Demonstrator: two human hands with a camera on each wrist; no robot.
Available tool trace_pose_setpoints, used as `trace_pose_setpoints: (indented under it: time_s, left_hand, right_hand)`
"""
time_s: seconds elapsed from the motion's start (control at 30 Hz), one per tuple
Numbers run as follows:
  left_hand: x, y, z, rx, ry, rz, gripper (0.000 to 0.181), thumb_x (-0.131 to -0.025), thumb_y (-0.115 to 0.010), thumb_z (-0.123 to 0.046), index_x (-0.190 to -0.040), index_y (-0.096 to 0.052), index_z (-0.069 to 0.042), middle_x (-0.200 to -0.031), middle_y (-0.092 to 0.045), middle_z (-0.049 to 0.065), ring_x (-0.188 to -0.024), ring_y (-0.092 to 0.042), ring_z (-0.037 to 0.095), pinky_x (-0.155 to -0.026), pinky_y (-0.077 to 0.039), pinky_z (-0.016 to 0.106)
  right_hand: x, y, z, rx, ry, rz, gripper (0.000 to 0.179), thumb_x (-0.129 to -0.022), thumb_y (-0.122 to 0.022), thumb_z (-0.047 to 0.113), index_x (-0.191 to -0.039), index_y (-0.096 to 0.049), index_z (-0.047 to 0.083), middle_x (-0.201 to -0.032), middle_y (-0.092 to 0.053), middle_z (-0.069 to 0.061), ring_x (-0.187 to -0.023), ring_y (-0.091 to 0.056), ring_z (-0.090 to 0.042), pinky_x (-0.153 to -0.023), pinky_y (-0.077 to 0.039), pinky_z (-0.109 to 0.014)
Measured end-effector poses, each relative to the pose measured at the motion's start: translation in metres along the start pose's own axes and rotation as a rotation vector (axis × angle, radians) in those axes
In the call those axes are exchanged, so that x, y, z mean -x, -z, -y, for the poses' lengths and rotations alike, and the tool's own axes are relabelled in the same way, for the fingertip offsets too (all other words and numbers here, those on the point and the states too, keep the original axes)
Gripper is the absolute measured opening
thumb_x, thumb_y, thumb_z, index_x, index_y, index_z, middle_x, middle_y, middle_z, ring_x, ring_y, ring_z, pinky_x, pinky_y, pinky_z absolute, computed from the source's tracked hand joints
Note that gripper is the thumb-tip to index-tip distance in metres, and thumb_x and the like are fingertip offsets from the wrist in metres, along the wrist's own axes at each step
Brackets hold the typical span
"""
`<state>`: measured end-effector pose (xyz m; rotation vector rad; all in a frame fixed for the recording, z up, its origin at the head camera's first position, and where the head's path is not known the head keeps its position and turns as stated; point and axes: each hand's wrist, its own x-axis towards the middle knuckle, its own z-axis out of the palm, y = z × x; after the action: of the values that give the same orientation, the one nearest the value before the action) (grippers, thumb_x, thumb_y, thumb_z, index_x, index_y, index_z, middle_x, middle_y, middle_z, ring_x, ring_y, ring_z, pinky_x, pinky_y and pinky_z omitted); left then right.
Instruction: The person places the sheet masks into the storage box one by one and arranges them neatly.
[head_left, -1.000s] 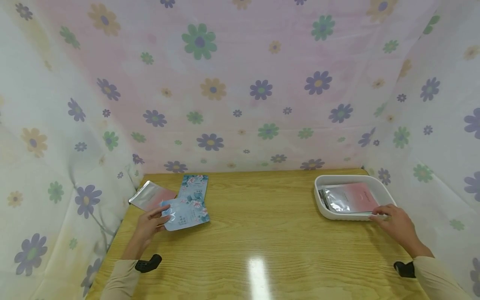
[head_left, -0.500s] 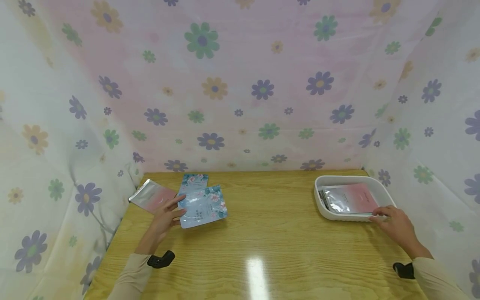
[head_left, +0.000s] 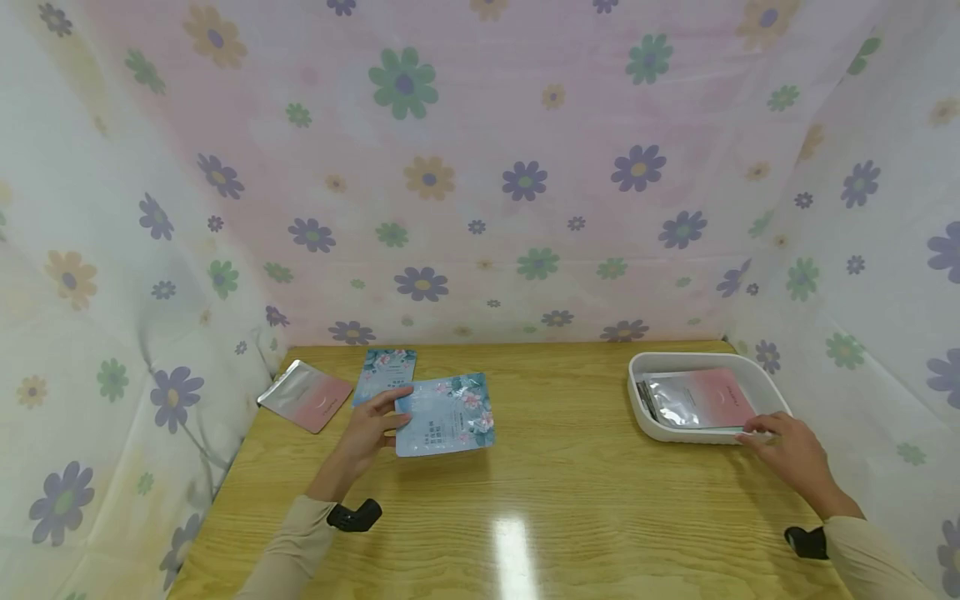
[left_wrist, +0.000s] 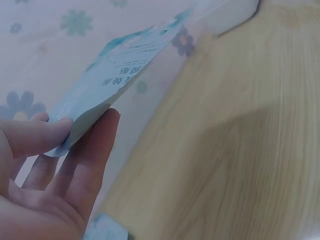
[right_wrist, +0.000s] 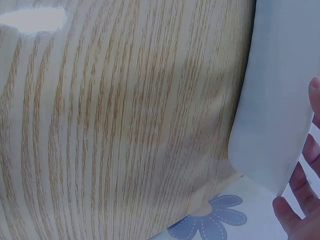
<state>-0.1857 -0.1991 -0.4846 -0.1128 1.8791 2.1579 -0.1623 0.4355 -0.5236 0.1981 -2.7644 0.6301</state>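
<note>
In the head view my left hand pinches a blue flowered sachet by its left edge, thumb on top and fingers beneath. The left wrist view has the sachet tilted and raised above the table. On the right, my right hand holds the near right rim of a white plastic basket. Seen from the right wrist, the thumb lies on the outer wall and the fingers hook over the rim. A pink and silver sachet lies uppermost in the basket, with darker packet edges showing beside it.
A second blue flowered sachet lies flat at the back left of the wood-grain table, partly covered by the left hand. Beside it lies a pink and silver sachet. Flower-printed cloth encloses the back and sides.
My left hand has carried the blue sachet rightward, off the flat-lying sachets, uncovering the pink and silver one. The right hand keeps its hold on the basket rim.
</note>
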Motion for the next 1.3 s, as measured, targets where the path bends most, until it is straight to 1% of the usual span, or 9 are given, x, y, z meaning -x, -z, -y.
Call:
trace_pose_setpoints:
  time_s: [0.2,0.37,0.53,0.63,0.7,0.73,0.93,1.13,1.3]
  left_hand:
    - [-0.005,-0.021,-0.002,0.011,-0.006,0.038,0.049,-0.09,-0.059,0.002,-0.137,-0.048,-0.005,-0.115,-0.056,0.009,-0.08,-0.062,0.017,-0.058,-0.052,0.03]
    - [-0.01,-0.039,-0.004,0.017,-0.02,0.096,0.048,-0.091,-0.058,0.002,-0.138,-0.048,-0.006,-0.118,-0.054,0.009,-0.078,-0.061,0.016,-0.059,-0.052,0.03]
    - [-0.017,-0.057,-0.004,0.018,-0.009,0.115,0.047,-0.092,-0.057,0.001,-0.138,-0.049,-0.009,-0.123,-0.052,0.009,-0.075,-0.058,0.015,-0.058,-0.051,0.03]
    - [-0.022,-0.065,-0.002,0.03,0.004,0.121,0.047,-0.091,-0.058,0.001,-0.137,-0.05,-0.009,-0.123,-0.053,0.009,-0.073,-0.057,0.014,-0.058,-0.049,0.03]
    - [-0.025,-0.07,0.0,0.044,0.013,0.127,0.048,-0.091,-0.058,0.002,-0.137,-0.05,-0.009,-0.122,-0.054,0.01,-0.077,-0.061,0.015,-0.06,-0.052,0.03]
    - [-0.026,-0.074,0.001,0.055,0.014,0.136,0.048,-0.091,-0.058,0.002,-0.137,-0.05,-0.008,-0.126,-0.053,0.009,-0.078,-0.062,0.016,-0.06,-0.052,0.031]
    - [-0.032,-0.092,0.001,0.081,-0.003,0.184,0.047,-0.091,-0.057,0.002,-0.137,-0.051,-0.009,-0.129,-0.053,0.011,-0.087,-0.065,0.02,-0.064,-0.055,0.033]
    - [-0.039,-0.111,-0.002,0.07,0.034,0.172,0.045,-0.091,-0.057,0.002,-0.134,-0.054,-0.01,-0.121,-0.058,0.011,-0.085,-0.066,0.021,-0.063,-0.055,0.032]
    - [-0.045,-0.125,-0.002,0.066,0.036,0.193,0.044,-0.091,-0.058,0.001,-0.134,-0.054,-0.01,-0.118,-0.059,0.011,-0.085,-0.067,0.022,-0.062,-0.055,0.031]
  right_hand:
    - [0.0,-0.001,-0.002,0.006,0.001,-0.004,0.016,-0.075,-0.08,0.018,-0.078,-0.068,0.007,-0.084,-0.063,-0.015,-0.073,-0.054,-0.032,-0.058,-0.039,-0.04]
    - [0.001,0.0,-0.004,0.01,0.0,-0.014,0.017,-0.076,-0.08,0.019,-0.078,-0.069,0.006,-0.084,-0.063,-0.016,-0.075,-0.054,-0.035,-0.059,-0.04,-0.041]
    - [0.002,0.003,-0.004,0.008,0.057,-0.066,0.016,-0.073,-0.081,0.016,-0.078,-0.069,0.007,-0.083,-0.064,-0.014,-0.074,-0.055,-0.034,-0.059,-0.039,-0.039]
    - [0.001,0.002,-0.003,0.002,0.081,-0.073,0.016,-0.072,-0.081,0.016,-0.078,-0.069,0.007,-0.082,-0.063,-0.012,-0.072,-0.054,-0.031,-0.06,-0.039,-0.038]
    - [0.0,0.002,-0.003,0.001,0.07,-0.061,0.016,-0.073,-0.081,0.017,-0.078,-0.069,0.007,-0.082,-0.063,-0.012,-0.072,-0.054,-0.031,-0.06,-0.039,-0.039]
    - [0.0,0.001,-0.003,0.003,0.063,-0.053,0.017,-0.073,-0.081,0.018,-0.078,-0.069,0.007,-0.082,-0.063,-0.012,-0.072,-0.054,-0.031,-0.06,-0.039,-0.039]
    - [-0.001,-0.001,-0.005,0.012,0.046,-0.047,0.017,-0.073,-0.081,0.017,-0.078,-0.069,0.007,-0.082,-0.063,-0.013,-0.073,-0.056,-0.033,-0.059,-0.041,-0.04]
    - [-0.001,-0.001,-0.005,0.012,0.049,-0.046,0.016,-0.073,-0.081,0.017,-0.078,-0.069,0.007,-0.083,-0.063,-0.013,-0.074,-0.056,-0.034,-0.058,-0.042,-0.041]
    - [0.0,0.001,-0.004,0.014,0.06,-0.045,0.016,-0.073,-0.081,0.018,-0.078,-0.07,0.008,-0.083,-0.063,-0.013,-0.074,-0.057,-0.035,-0.057,-0.042,-0.041]
